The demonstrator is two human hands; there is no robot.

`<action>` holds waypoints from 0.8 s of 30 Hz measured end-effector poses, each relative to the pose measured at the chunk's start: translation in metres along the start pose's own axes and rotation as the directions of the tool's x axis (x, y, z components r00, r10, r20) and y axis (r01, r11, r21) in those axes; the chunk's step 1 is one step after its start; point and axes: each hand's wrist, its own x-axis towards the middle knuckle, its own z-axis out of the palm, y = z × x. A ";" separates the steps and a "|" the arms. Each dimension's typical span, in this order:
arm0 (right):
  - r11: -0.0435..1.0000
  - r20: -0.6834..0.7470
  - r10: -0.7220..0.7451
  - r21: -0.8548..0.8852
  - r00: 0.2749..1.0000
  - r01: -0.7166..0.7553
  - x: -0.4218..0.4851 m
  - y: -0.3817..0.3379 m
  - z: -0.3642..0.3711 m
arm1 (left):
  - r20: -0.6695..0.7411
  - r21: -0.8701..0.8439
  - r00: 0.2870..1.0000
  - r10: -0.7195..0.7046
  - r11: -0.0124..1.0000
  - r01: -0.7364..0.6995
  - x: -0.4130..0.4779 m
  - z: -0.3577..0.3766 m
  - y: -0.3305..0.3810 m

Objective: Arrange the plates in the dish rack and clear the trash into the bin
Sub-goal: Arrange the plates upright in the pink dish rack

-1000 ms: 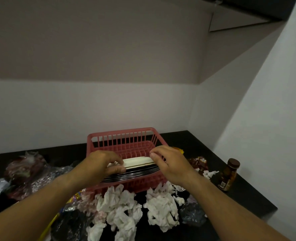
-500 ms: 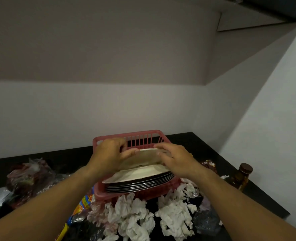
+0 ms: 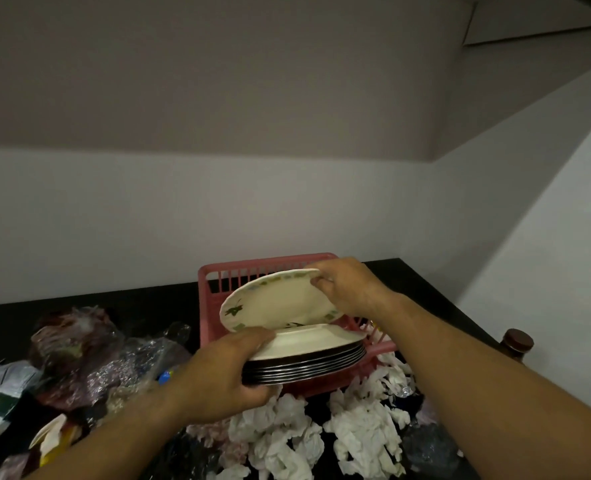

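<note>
A dark counter (image 3: 3,327) is seen set into a corner of pale walls (image 3: 114,220). At the left, a heap of crumpled bags (image 3: 79,358) and wrappers is spread over it.

Next, the left hand (image 3: 218,379) is clamped on the near-left edge of the stack (image 3: 308,362) of plates, thumb laid on top and fingers curled beneath. The stack is held at the front of the pink rack (image 3: 270,268); whether it rests on the rack cannot be told. Above it, the top plate (image 3: 276,303), cream with a green pattern, is tipped up on edge, its lower rim touching the stack. Its far-right rim is pinched by the right hand (image 3: 349,289), fingers over the back and thumb on the face.

Below the rack, wads of tissue (image 3: 287,434) are strewn, and a brown bottle (image 3: 516,344) is stood at the far right. No bin is shown.

The plates are judged stiff, smooth and breakable, and the stack heavy. A plate is best taken at opposite rims and stood in a slot singly; the stack should be supported from below. The tissue is judged light and soft, so it can be gathered by the handful.
</note>
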 end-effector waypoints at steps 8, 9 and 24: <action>1.000 -0.018 0.027 -0.014 0.999 -0.027 -0.003 0.008 -0.008 | -0.228 0.386 0.960 0.161 0.921 -0.062 0.014 0.023 0.012; 0.999 -0.030 0.029 -0.017 0.999 -0.030 -0.003 0.010 -0.014 | -0.246 0.354 0.959 0.138 0.934 -0.044 0.021 0.019 0.014; 0.987 -0.351 0.139 0.124 0.926 -0.101 -0.031 0.036 -0.024 | 0.220 0.806 0.925 0.309 0.476 -0.351 0.104 -0.130 0.039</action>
